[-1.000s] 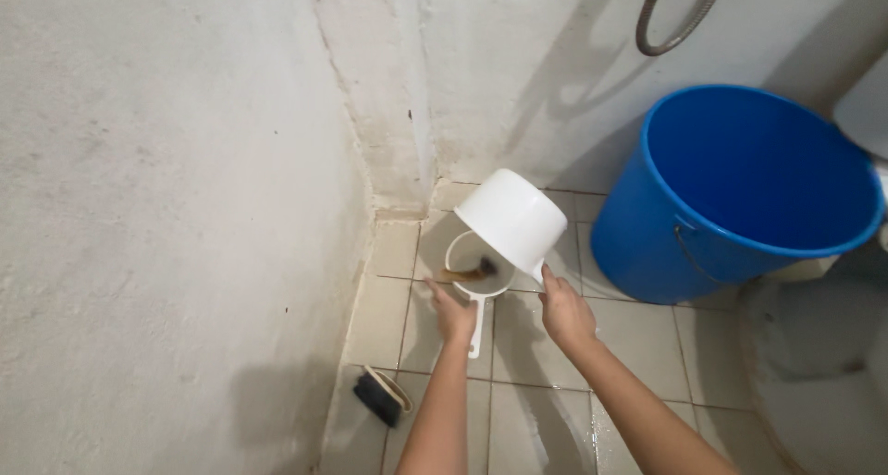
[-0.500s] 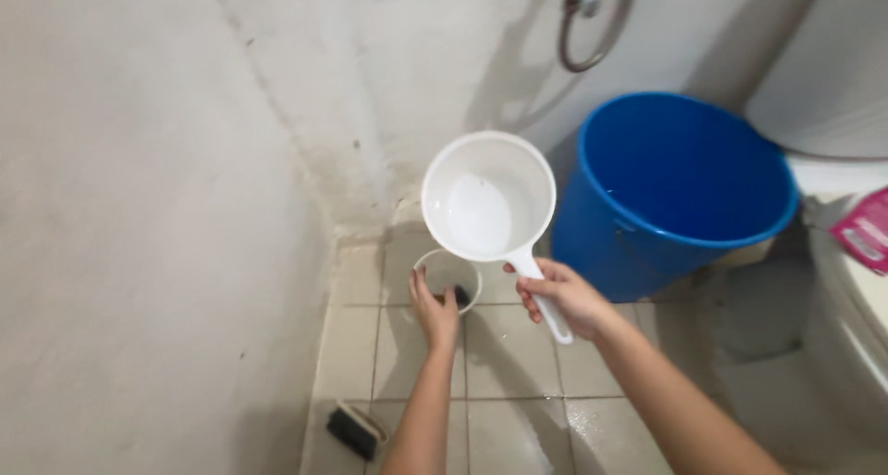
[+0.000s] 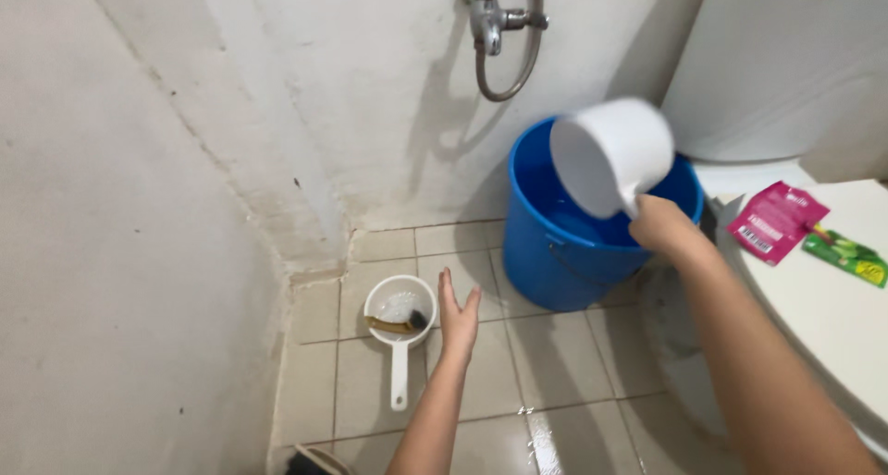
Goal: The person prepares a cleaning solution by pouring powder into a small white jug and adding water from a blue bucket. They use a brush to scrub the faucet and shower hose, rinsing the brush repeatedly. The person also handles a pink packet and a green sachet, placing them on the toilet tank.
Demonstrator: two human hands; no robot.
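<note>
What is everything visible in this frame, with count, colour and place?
bucket: 1, blue, on the floor against the back wall
large dipper: 1, white, held over the bucket
small dipper: 1, white, on the floor tiles near the corner, a dark item inside
tap: 1, metal, on the back wall, with a looped hose
sachets: 2, one pink, one green, on the white surface at right
brush: 1, dark, bottom edge, partly cut off
left hand: open, fingers spread, beside the small dipper
right hand: gripping the large dipper's handle
</note>
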